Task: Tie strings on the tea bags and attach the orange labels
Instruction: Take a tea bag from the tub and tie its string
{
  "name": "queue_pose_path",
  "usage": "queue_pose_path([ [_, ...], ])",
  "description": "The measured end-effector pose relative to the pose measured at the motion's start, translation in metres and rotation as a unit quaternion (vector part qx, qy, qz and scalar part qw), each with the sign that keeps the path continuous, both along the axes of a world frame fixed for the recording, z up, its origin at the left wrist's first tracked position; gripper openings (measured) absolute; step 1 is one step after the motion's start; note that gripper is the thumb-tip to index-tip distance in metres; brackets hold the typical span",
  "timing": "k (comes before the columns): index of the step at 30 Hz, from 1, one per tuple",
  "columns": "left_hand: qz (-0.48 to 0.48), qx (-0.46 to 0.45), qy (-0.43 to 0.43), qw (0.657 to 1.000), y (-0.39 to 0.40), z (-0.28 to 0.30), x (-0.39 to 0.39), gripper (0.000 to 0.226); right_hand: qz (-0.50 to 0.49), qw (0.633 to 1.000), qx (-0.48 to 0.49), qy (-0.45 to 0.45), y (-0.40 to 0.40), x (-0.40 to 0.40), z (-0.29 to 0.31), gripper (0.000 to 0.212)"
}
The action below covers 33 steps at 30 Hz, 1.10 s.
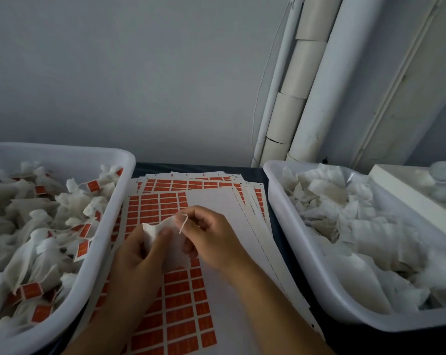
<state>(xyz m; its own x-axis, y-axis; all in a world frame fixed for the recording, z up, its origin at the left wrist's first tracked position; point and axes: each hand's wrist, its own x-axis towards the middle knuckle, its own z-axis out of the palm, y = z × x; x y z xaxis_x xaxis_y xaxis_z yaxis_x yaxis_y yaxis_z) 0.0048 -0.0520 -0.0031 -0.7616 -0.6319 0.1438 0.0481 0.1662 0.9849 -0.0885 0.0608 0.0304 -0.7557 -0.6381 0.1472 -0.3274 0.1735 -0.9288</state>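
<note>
A white tea bag (154, 230) is held over the label sheets at the centre. My left hand (140, 252) grips its lower part with curled fingers. My right hand (211, 234) pinches the bag's gathered neck, where a thin white string (184, 222) loops up and hangs down between the fingers. Under both hands lies a stack of sheets of orange labels (183, 298); the top sheet has a large bare white area on its right half.
A white tub (109, 226) on the left holds several tied tea bags with orange labels. A white tub (291, 237) on the right holds several loose untied bags. White pipes run up the wall behind. A white box sits at far right.
</note>
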Motion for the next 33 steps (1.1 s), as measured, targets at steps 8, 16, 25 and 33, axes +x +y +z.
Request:
queue_pose_path([
  [8, 0.004, -0.064, -0.027, 0.998, 0.002, -0.007, -0.004, 0.041, -0.053, 0.996, -0.046, -0.053, 0.006, 0.001, -0.013, 0.015],
  [16, 0.003, -0.077, -0.049, 0.996, 0.002, -0.009, -0.005, 0.025, -0.061, 0.989, -0.086, -0.100, 0.008, -0.002, -0.013, 0.018],
  [25, 0.012, -0.068, -0.034, 0.997, 0.006, -0.004, -0.004, 0.022, 0.010, 0.997, -0.007, -0.075, 0.008, 0.004, -0.012, 0.024],
  [33, 0.002, -0.076, -0.030, 0.997, 0.005, -0.004, -0.004, 0.022, -0.034, 0.997, -0.049, -0.052, 0.008, 0.006, -0.013, 0.014],
])
